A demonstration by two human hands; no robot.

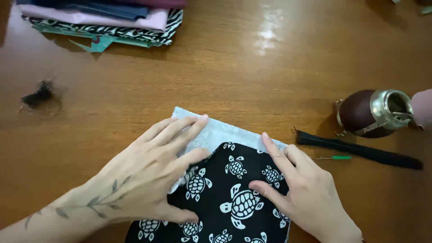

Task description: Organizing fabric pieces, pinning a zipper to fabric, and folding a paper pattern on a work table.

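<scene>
At the far left of the wooden table (279, 76) lay a small dark tangle of thread (39, 95), and behind it, at the top edge of the view, a stack of folded fabrics (108, 20) in pink, navy, teal and a zebra print. Nearer the person, the left hand (155, 175) rested flat with its fingers spread and apart, gripping nothing: the fingertips pressed on a pale lining piece (220, 131), and the thumb lay along the curved top edge of a black fabric printed with white turtles (238, 202). The black fabric lay on top of the pale piece, near the front edge of the table, with only a strip of the pale piece showing beyond its curved edge. The right hand (299, 189) was also open and flat, forefinger stretched to the right end of the pale strip and thumb on the turtle print, holding it down rather than clamping it. Judging by this, the two layers were already stacked and were being smoothed and lined up; no pins or stitches joining them could be seen. To the right, well apart from the hands, a black zipper (360, 151) lay untouched, with a green-headed pin (334, 157) just beside it, and behind them a dark rounded cup with a metal rim (373, 112).
</scene>
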